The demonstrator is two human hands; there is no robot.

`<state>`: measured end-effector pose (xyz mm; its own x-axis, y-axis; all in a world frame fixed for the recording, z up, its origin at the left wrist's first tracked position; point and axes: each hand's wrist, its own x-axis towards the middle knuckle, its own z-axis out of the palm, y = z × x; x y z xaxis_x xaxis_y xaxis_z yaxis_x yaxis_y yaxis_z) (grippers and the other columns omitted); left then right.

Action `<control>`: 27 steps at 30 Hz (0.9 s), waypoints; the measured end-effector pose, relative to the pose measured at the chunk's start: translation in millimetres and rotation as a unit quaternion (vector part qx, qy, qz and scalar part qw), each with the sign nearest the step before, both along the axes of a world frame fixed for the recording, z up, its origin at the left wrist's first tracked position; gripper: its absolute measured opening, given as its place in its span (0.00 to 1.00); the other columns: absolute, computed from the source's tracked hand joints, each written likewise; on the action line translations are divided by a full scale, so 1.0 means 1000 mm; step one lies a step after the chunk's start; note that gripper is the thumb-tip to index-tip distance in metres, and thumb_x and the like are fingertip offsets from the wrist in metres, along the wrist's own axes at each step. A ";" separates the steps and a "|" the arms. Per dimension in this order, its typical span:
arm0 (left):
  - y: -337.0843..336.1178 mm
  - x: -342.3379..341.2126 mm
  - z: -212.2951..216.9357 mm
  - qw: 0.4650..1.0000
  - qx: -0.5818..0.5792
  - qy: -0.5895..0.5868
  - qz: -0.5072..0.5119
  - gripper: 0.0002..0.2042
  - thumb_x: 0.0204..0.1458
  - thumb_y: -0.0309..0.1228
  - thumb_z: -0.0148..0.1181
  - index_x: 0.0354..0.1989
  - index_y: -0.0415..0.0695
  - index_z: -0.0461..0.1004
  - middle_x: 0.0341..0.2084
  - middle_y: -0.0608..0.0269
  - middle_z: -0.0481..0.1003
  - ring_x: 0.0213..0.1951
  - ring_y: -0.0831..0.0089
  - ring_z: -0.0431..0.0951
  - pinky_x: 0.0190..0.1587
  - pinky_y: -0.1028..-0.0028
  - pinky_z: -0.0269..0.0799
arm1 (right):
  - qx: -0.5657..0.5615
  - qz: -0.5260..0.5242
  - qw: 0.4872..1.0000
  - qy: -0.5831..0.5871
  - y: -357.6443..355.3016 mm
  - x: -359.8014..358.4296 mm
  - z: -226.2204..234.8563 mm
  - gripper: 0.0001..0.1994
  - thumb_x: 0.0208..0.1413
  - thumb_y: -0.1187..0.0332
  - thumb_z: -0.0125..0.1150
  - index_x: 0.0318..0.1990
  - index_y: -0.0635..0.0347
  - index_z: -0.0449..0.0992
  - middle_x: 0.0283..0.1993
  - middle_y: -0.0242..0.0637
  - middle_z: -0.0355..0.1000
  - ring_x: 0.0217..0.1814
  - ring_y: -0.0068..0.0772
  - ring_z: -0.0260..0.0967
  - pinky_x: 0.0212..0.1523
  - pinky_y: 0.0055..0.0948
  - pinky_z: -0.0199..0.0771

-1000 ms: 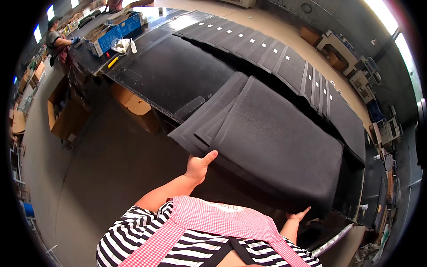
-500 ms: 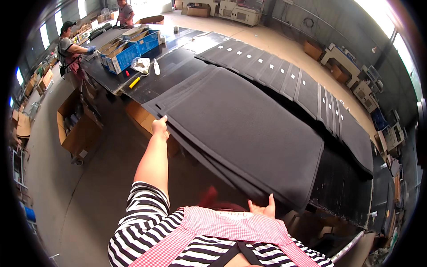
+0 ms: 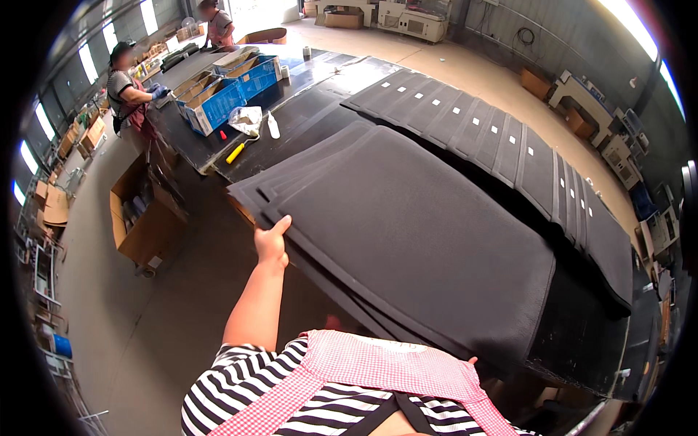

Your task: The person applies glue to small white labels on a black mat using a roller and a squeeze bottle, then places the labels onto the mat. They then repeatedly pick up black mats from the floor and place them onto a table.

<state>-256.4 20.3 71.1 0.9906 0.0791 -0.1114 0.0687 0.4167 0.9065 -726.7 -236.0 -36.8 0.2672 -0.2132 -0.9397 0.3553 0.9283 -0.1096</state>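
A stack of large black mats [image 3: 407, 225] lies in front of me, its near edge sticking out past the table. At the near left corner my left hand [image 3: 272, 245] grips that edge, thumb on top and fingers curled beneath. The left ends of the lower mats are fanned out under the top one. Of my right hand [image 3: 472, 360] only a fingertip shows at the near right edge of the stack; the apron hides everything else. Beyond the stack, a row of overlapping black mats [image 3: 465, 138] with small white labels runs along the table's far side.
On the black table [image 3: 305, 109] are blue boxes [image 3: 218, 109], a yellow-handled tool [image 3: 235, 153], a white bottle [image 3: 273, 125] and a plastic bag [image 3: 246, 120]. A carton [image 3: 145, 218] stands on the floor at left. Two people [image 3: 131, 94] work at the far left.
The top mat's near right part has settled lower onto the stack. My left hand's thumb now lies over the edge. My right hand has slipped mostly behind the apron. The view has shifted slightly.
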 end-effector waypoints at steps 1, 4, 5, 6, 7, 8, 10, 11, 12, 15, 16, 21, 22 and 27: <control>-0.012 0.004 0.002 0.999 -0.012 -0.035 -0.035 0.26 0.43 0.18 0.65 0.54 0.38 0.66 0.46 0.59 0.72 0.47 0.64 0.73 0.53 0.66 0.68 | -0.002 -0.034 0.999 0.003 0.004 -0.003 -0.001 0.34 0.47 0.43 0.64 0.53 0.59 0.63 0.49 0.42 0.65 0.47 0.43 0.64 0.47 0.43 0.69; 0.034 0.026 -0.020 0.999 0.007 0.014 0.029 0.24 0.44 0.18 0.64 0.52 0.38 0.66 0.44 0.58 0.73 0.46 0.64 0.74 0.51 0.64 0.70 | -0.024 -0.017 0.998 0.057 -0.006 0.017 -0.001 0.32 0.48 0.44 0.64 0.52 0.58 0.64 0.48 0.41 0.65 0.45 0.42 0.64 0.45 0.42 0.69; 0.033 0.038 -0.027 0.998 0.025 0.025 0.049 0.23 0.45 0.18 0.64 0.51 0.39 0.66 0.44 0.58 0.73 0.45 0.63 0.74 0.50 0.63 0.71 | -0.033 -0.024 0.997 0.070 -0.005 0.022 -0.002 0.31 0.48 0.45 0.64 0.52 0.58 0.65 0.48 0.40 0.66 0.45 0.42 0.64 0.45 0.41 0.69; 0.031 0.050 -0.039 0.996 0.033 0.051 0.060 0.23 0.44 0.19 0.65 0.51 0.38 0.67 0.43 0.57 0.73 0.45 0.62 0.74 0.50 0.63 0.71 | -0.040 -0.032 0.995 0.080 -0.003 0.025 -0.003 0.31 0.48 0.45 0.64 0.52 0.57 0.65 0.47 0.40 0.66 0.45 0.41 0.64 0.44 0.41 0.69; 0.028 0.062 -0.049 0.994 0.039 0.076 0.069 0.23 0.44 0.19 0.66 0.50 0.37 0.67 0.43 0.56 0.74 0.45 0.62 0.74 0.50 0.63 0.71 | -0.049 -0.039 0.994 0.089 0.001 0.029 -0.003 0.30 0.49 0.46 0.64 0.51 0.57 0.65 0.47 0.39 0.66 0.44 0.41 0.64 0.43 0.40 0.69; 0.024 0.072 -0.055 0.996 0.021 0.077 0.051 0.23 0.43 0.21 0.67 0.49 0.37 0.67 0.42 0.55 0.74 0.45 0.62 0.74 0.50 0.64 0.71 | -0.053 -0.049 0.993 0.096 0.006 0.032 -0.005 0.29 0.49 0.46 0.64 0.51 0.57 0.66 0.47 0.39 0.66 0.44 0.40 0.64 0.43 0.40 0.69; 0.022 0.086 -0.071 0.991 0.097 0.072 0.058 0.28 0.42 0.25 0.70 0.52 0.34 0.64 0.47 0.52 0.71 0.48 0.60 0.72 0.52 0.65 0.68 | -0.064 -0.063 0.989 0.115 0.016 0.039 -0.004 0.28 0.50 0.47 0.63 0.50 0.56 0.66 0.46 0.38 0.67 0.43 0.40 0.64 0.41 0.39 0.69; 0.021 0.085 -0.075 0.980 0.160 0.094 0.067 0.32 0.43 0.27 0.71 0.55 0.33 0.62 0.50 0.50 0.69 0.51 0.59 0.70 0.55 0.65 0.66 | -0.071 -0.069 0.987 0.129 0.023 0.043 -0.003 0.27 0.50 0.48 0.63 0.50 0.56 0.67 0.46 0.37 0.67 0.43 0.39 0.65 0.41 0.38 0.69; 0.018 0.079 -0.081 0.952 0.252 0.148 0.094 0.40 0.43 0.34 0.71 0.61 0.31 0.54 0.58 0.46 0.62 0.59 0.58 0.63 0.60 0.66 0.59 | -0.077 -0.074 0.984 0.142 0.033 0.047 -0.004 0.26 0.50 0.48 0.63 0.49 0.55 0.67 0.45 0.37 0.67 0.42 0.39 0.65 0.40 0.38 0.69; 0.022 0.060 -0.064 0.931 0.334 0.146 0.003 0.44 0.49 0.38 0.66 0.66 0.30 0.43 0.65 0.43 0.52 0.66 0.55 0.54 0.66 0.66 0.50 | -0.110 -0.092 0.973 0.181 0.056 0.056 0.001 0.24 0.51 0.49 0.63 0.48 0.55 0.68 0.44 0.36 0.68 0.41 0.37 0.65 0.38 0.37 0.69; 0.024 0.061 -0.061 0.926 0.346 0.146 -0.025 0.44 0.51 0.37 0.64 0.66 0.30 0.41 0.66 0.41 0.49 0.66 0.53 0.52 0.67 0.66 0.48 | -0.122 -0.097 0.970 0.187 0.061 0.060 0.005 0.23 0.52 0.50 0.63 0.48 0.54 0.69 0.44 0.35 0.68 0.41 0.37 0.65 0.38 0.36 0.69; 0.042 0.065 -0.050 0.893 0.446 -0.006 -0.051 0.38 0.47 0.28 0.66 0.64 0.34 0.50 0.59 0.48 0.60 0.61 0.60 0.60 0.62 0.67 0.56 | -0.206 -0.121 0.951 0.198 0.085 0.079 0.017 0.18 0.54 0.56 0.61 0.47 0.54 0.70 0.43 0.34 0.69 0.39 0.35 0.65 0.36 0.33 0.68; 0.050 0.070 -0.047 0.915 0.394 -0.020 -0.078 0.36 0.47 0.27 0.65 0.63 0.34 0.52 0.56 0.50 0.63 0.58 0.60 0.63 0.60 0.67 0.58 | -0.231 -0.105 0.944 0.209 0.089 0.084 0.023 0.16 0.54 0.59 0.60 0.47 0.54 0.70 0.44 0.34 0.70 0.41 0.34 0.66 0.36 0.33 0.68; 0.050 0.086 -0.017 0.975 -0.027 0.154 -0.157 0.31 0.47 0.24 0.66 0.59 0.49 0.56 0.45 0.66 0.69 0.44 0.71 0.70 0.42 0.68 0.70 | -0.272 -0.139 0.929 0.207 0.091 0.093 0.030 0.17 0.54 0.61 0.59 0.50 0.55 0.70 0.49 0.33 0.70 0.46 0.32 0.68 0.35 0.34 0.70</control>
